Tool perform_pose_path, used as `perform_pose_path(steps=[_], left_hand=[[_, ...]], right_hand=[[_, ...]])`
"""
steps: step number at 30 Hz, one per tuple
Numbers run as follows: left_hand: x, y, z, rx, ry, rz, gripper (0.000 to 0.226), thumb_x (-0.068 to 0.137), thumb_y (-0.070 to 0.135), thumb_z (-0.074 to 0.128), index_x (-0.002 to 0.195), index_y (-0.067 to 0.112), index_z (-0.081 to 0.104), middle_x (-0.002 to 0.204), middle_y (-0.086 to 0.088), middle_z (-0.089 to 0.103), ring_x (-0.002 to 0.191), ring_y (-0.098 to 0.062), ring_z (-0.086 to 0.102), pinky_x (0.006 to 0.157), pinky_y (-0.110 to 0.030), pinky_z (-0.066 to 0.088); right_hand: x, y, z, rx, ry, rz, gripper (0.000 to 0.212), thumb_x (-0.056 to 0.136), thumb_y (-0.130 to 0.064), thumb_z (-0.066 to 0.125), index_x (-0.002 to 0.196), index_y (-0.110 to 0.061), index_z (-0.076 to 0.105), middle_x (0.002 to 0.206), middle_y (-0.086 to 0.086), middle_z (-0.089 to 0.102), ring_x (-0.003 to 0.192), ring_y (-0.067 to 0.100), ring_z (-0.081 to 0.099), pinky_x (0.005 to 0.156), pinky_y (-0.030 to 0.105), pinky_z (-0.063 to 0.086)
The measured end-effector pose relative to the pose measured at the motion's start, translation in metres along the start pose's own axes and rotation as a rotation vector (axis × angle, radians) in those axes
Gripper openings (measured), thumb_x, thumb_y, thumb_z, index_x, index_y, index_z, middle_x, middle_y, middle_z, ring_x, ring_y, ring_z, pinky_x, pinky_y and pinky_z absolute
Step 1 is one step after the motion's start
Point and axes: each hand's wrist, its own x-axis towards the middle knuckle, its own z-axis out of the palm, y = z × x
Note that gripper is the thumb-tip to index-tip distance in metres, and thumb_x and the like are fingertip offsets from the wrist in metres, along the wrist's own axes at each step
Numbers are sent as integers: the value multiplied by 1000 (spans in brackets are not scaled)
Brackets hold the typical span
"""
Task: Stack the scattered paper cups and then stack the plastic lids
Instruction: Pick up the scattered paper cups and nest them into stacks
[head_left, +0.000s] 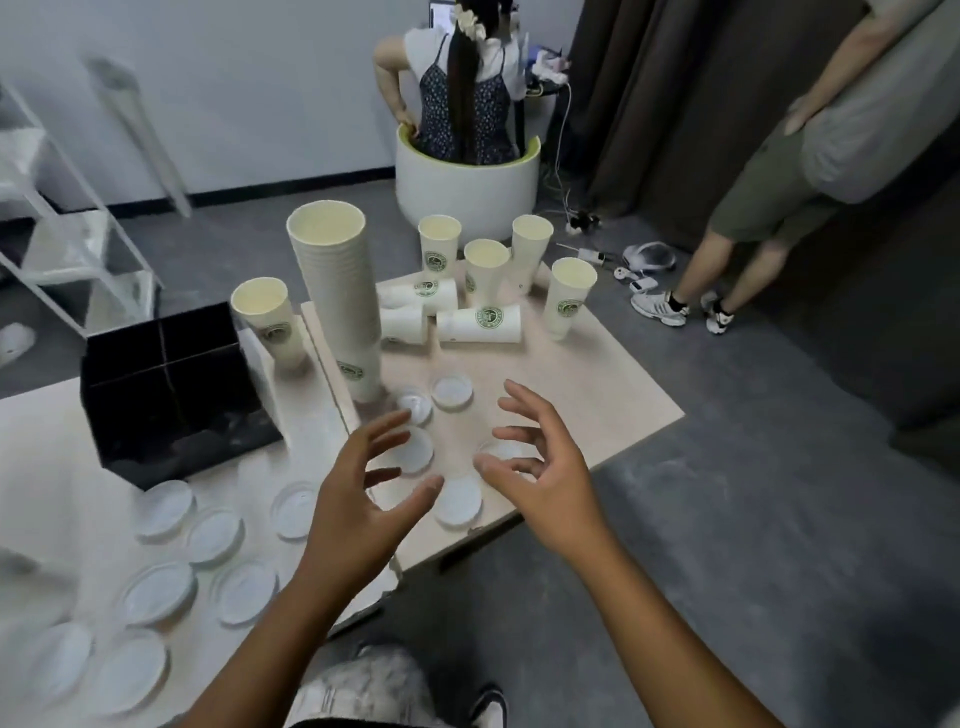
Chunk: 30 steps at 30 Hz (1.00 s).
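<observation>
A tall stack of white paper cups (343, 306) with a green logo stands at the left edge of the low wooden table (597, 395). One single cup (270, 322) stands to its left. Several more cups stand upright behind, such as the cup at the far right (569, 299), and three lie on their sides, one of them in front (480, 325). Clear plastic lids (453, 392) lie scattered on the table in front of the stack. My left hand (363, 493) and my right hand (540, 467) hover above the lids with fingers spread, holding nothing.
More plastic lids (156, 592) lie spread over the light surface at lower left. A black divided box (166, 384) sits left of the stack. A seated person (462, 88) and a standing person (779, 171) are behind the table.
</observation>
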Motion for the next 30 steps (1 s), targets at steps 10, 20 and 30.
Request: perform_pose_path(steps=[10,20,30], left_hand=[[102,-28,62,-61,22,-97,72,76,51,79,141,38,51,139,24,59,129,-1,58,99,-36,55],[218,-44,152,-57,12,-149,64,85,23,84,138,40,52,141,22,57,128,2,56,96,-29,54],[272,-97,192,98,175,-340,62,85,23,83,137,41,55,139,22,57,128,0,56,97,-36,56]], right_hand=[[109,37,-69,-14,28,86,74,84,-14,85,143,-42,49,137,-15,57,118,10,63,82,24,56],[217,74,-127,-79,-38,175,73,80,-29,83,142,-48,47,137,-22,56,118,8,62,83,26,56],[330,180,-96,116,-119,430,46,90,-13,79,124,-38,60,129,-4,65,95,24,74,63,29,56]])
